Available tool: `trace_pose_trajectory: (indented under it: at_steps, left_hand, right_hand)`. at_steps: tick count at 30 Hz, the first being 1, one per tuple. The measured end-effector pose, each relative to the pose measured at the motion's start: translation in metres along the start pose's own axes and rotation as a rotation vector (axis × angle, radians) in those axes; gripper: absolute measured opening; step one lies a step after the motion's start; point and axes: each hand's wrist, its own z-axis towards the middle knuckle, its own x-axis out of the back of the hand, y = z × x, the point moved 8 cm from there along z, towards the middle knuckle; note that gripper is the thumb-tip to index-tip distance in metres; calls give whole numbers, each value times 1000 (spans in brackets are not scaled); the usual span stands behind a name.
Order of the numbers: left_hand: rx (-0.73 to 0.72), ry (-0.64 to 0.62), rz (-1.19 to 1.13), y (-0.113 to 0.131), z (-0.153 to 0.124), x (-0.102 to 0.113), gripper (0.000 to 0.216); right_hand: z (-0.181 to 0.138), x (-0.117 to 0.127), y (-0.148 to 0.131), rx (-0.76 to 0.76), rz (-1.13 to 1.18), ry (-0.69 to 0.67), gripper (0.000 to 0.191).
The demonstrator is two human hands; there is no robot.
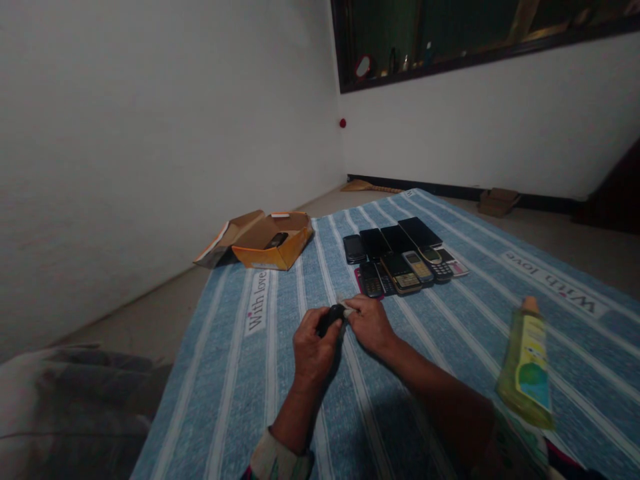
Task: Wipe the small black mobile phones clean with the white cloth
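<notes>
Over the middle of the table, my left hand (314, 347) is closed around a small black object, which looks like a mobile phone (329, 321). My right hand (371, 325) pinches a whitish cloth or tissue (347, 308) against the phone's far right end. Fingers cover much of both. Just beyond my right hand lie several keypad phones (403, 272) in a row. Behind them is a row of dark-screened phones (393, 240). To the far left an open orange cardboard box (273, 257) has one dark phone (277, 240) inside.
A blue striped cloth (210, 373) covers the table. On the right lies a bottle of yellow-green liquid (527, 363) with an orange cap. A white wall (175, 120) runs along the left. Behind the table, a broom (370, 187) rests on the floor.
</notes>
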Motion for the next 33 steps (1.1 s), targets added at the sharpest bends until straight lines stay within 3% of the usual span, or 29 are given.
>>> trace_pose_trajectory:
  at_steps: [4, 7, 10, 17, 21, 24, 30, 33]
  left_hand:
    - [-4, 30, -49, 3, 1, 2, 16]
    - [-15, 44, -54, 4, 0, 4, 16]
    - [-29, 41, -17, 5, -1, 4, 13]
    - [9, 53, -46, 3, -4, 2, 14]
    - [60, 51, -92, -3, -5, -1, 19]
    - [83, 41, -121, -5, -3, -1, 20]
    - [63, -4, -147, 6, 2, 0, 19]
    - [61, -27, -129, 11, 3, 0, 19]
  right_hand:
    - [-14, 5, -37, 333, -167, 113, 38]
    - [-19, 3, -46, 405, -182, 116, 37]
    - [-10, 6, -31, 239, -31, 78, 34]
    - [-4, -9, 21, -509, 672, -80, 16]
    - [-7, -15, 22, -594, 859, -87, 16]
    - [-3, -4, 17, -475, 714, -39, 18]
    - [-1, 25, -36, 141, 134, 102, 33]
    - [-9, 20, -52, 304, -97, 70, 37]
